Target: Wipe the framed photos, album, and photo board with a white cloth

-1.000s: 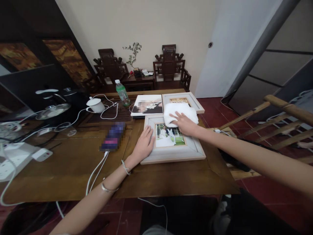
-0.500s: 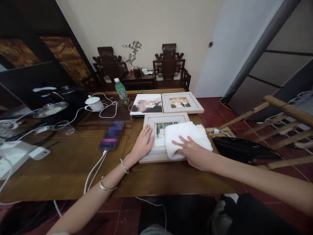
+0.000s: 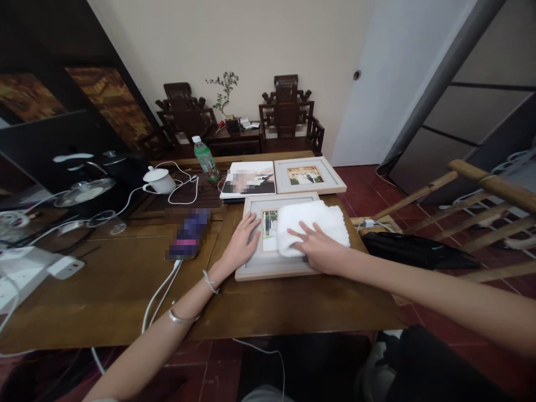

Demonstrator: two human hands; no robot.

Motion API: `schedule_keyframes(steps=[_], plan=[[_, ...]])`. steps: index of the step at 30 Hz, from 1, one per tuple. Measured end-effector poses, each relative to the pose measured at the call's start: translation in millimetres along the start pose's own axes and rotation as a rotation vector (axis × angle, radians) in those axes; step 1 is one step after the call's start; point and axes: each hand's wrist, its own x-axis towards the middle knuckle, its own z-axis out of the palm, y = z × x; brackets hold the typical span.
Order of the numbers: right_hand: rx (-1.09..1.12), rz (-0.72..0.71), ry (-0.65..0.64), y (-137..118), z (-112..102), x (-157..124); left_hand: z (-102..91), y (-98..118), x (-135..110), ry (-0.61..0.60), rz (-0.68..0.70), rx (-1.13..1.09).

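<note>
Frame (image 3: 266,264) lies under both hands (image 3: 242,240), cloth (image 3: 330,223) between.

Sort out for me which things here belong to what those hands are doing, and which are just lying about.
In use:
- white cloth, under the right hand
- near picture frame, with the left hand on its left side

Lying about:
- far picture frame, untouched, perhaps related
- green bottle
- white lidded cup
- power strip
</note>
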Motion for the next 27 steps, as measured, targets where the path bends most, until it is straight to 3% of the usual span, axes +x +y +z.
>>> schedule_keyframes(steps=[6, 10, 15, 21, 24, 27], plan=[[-0.090, 0.098, 0.142, 49, 1, 54, -3.0, 2, 0, -0.029, -0.015, 0.004], [-0.109, 0.136, 0.107, 58, 3, 68, -2.6, 1, 0, -0.035, -0.021, 0.007], [-0.084, 0.086, 0.016, 22, 4, 37, -0.3, -1, -1, -0.024, -0.004, 0.012], [0.045, 0.001, -0.113, -30, -17, -17, 0.1, 1, -2, -0.047, -0.011, 0.059], [0.081, -0.041, -0.129, -43, -21, -24, 0.6, 1, -1, -0.049, -0.013, 0.083], [0.071, -0.080, -0.086, -43, -15, -14, 1.8, -1, -1, -0.040, -0.001, 0.090]])
